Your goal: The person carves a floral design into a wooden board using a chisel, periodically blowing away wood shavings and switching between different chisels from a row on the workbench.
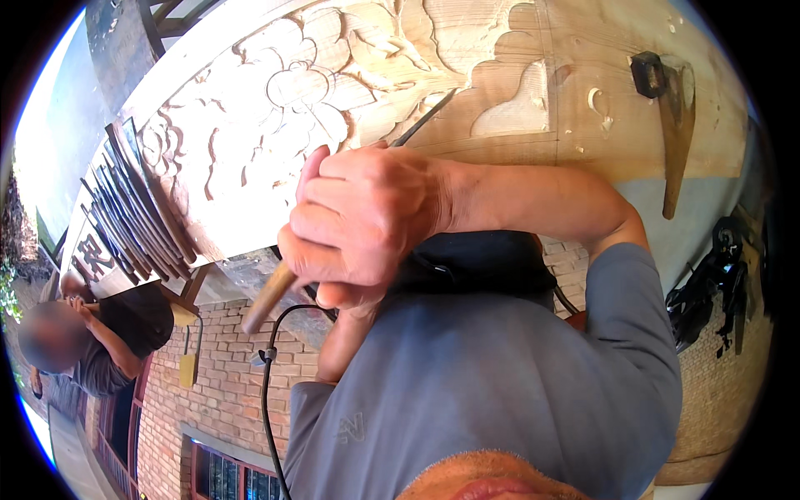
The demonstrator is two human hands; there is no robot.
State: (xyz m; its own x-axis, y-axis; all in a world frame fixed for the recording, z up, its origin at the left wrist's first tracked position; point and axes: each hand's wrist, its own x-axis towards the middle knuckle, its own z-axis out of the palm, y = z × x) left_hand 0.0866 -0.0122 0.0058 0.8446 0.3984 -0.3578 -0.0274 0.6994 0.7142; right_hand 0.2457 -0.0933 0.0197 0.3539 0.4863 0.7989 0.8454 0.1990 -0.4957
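A carving chisel [271, 296] runs slantwise through my hands, its round wooden handle poking out at the lower left. Its narrow dark blade reaches up and right, with the tip at the carved wooden panel [508, 96]. My right hand [358, 217] is closed round the chisel, the forearm crossing from the right. Underneath it, my left hand [360, 310] comes up from below, closed at the same tool; most of its fingers are hidden behind the right hand. Raised flower and leaf shapes cover the panel's left and middle, with pencil lines around some of them.
Several slim carving tools [137, 208] lie in a row at the panel's left. A mallet [667, 117] with a dark head rests at the right, near curled shavings [598, 104]. A black cable [267, 400] hangs by my left side. Another person [100, 342] is at the far left.
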